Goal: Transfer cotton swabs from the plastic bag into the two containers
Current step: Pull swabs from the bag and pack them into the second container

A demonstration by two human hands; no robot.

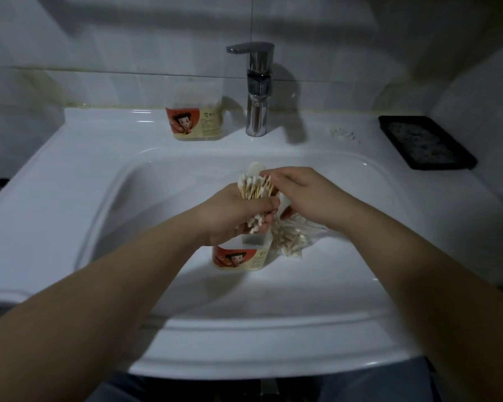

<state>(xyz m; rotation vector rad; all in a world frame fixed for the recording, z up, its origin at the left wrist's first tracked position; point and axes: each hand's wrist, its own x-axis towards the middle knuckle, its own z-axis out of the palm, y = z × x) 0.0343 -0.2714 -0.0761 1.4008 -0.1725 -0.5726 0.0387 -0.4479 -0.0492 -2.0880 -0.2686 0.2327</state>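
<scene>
My left hand (234, 211) grips a bundle of cotton swabs (254, 187) upright over the sink basin, white tips showing above and below the fist. My right hand (299, 194) reaches across, its fingertips pinching the top ends of the bundle. Below the hands, inside the basin, stands an open container (238, 258) with a red cartoon label. Beside it on the right lies the clear plastic bag (289, 237) with more swabs in it. A second container (195, 116) of the same kind, lid on, stands on the sink ledge left of the tap.
A chrome faucet (257, 91) rises at the back centre of the white sink (70, 181). A black tray (426, 142) sits on the right ledge by the wall. Tiled wall runs behind.
</scene>
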